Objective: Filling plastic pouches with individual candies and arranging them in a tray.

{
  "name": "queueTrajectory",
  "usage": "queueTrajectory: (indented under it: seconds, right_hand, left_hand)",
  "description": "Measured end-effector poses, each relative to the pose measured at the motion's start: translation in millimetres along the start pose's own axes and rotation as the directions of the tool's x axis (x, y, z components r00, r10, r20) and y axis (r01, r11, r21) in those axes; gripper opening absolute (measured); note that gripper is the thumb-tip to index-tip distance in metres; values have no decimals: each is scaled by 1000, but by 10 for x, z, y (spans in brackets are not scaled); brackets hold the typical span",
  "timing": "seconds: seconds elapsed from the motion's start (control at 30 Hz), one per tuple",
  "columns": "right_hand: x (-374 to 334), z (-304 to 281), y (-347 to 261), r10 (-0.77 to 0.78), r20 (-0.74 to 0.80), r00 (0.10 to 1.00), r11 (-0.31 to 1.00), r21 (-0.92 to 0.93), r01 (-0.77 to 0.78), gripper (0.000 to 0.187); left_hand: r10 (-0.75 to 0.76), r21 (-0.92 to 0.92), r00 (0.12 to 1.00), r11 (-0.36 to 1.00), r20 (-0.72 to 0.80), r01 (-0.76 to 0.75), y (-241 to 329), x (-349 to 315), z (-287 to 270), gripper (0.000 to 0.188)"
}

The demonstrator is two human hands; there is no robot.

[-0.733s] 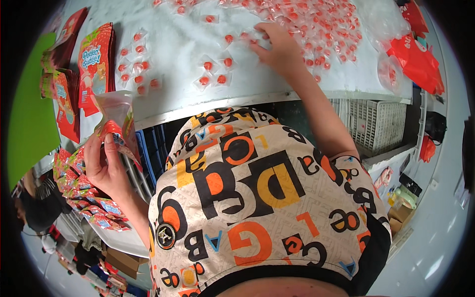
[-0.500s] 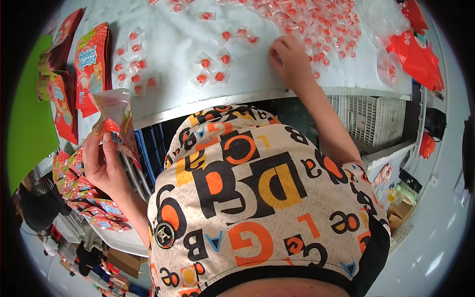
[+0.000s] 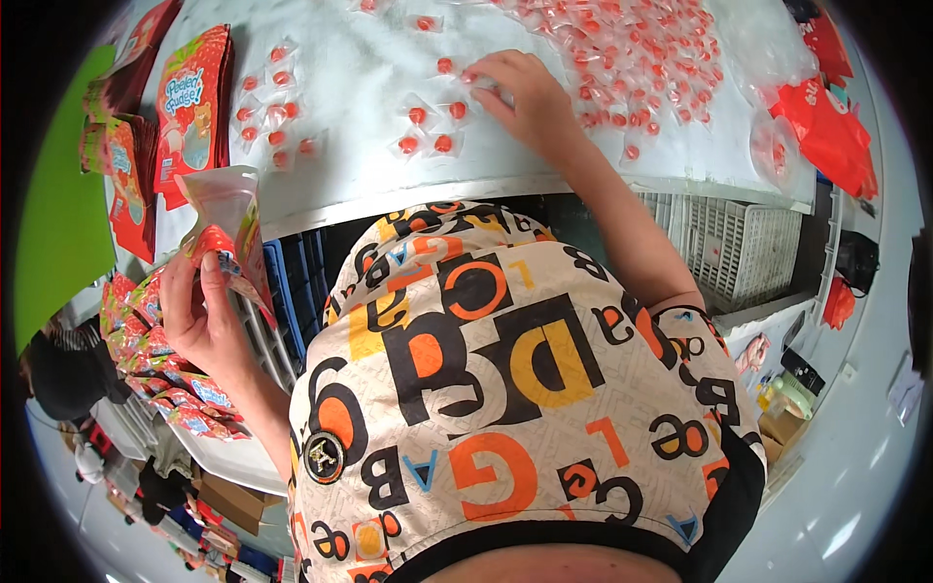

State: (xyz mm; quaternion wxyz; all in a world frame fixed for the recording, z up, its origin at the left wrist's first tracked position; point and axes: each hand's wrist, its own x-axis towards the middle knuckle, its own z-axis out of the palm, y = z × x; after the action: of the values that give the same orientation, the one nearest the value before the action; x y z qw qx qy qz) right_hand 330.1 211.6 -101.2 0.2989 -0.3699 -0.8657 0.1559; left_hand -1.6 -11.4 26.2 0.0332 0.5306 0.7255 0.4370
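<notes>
Pouch is at the left, just past the table's near edge, top looking open. My left hand has it pinched between thumb and fingers. My right hand is over the table, fingers curled, fingertips at the wrapped candies; can't tell if they're pinching one.

Surface: pale table, slightly creased covering. Four candies sit grouped mid-table, a looser cluster to their left, big candy pile far right. Flat red pouches are stacked upper left, with a second stack farther left beside a green panel. Clear plastic bag and red bag at the far right edge.

Room: filled pouches heaped in a white tray, near left. Blue crate next to it, under table level; white crate at right. Cardboard box lower left. Pale, shiny floor at right.
</notes>
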Motion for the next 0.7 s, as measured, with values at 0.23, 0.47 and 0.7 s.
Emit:
queueTrajectory:
  seconds: [0.23, 0.47, 0.7]
  right_hand:
    - [593, 417, 68, -166, -29, 986, 986, -35, 165, 50]
    - [330, 244, 5, -294, 268, 917, 949, 198, 247, 60]
    - [14, 225, -349, -168, 177, 970, 985, 68, 158, 84]
  left_hand:
    - [-36, -85, 999, 996, 8, 36, -32, 20, 14, 15]
    - [-39, -42, 998, 998, -56, 36, -73, -59, -45, 15]
    - [-66, -41, 998, 997, -23, 65, -65, 25, 9, 18]
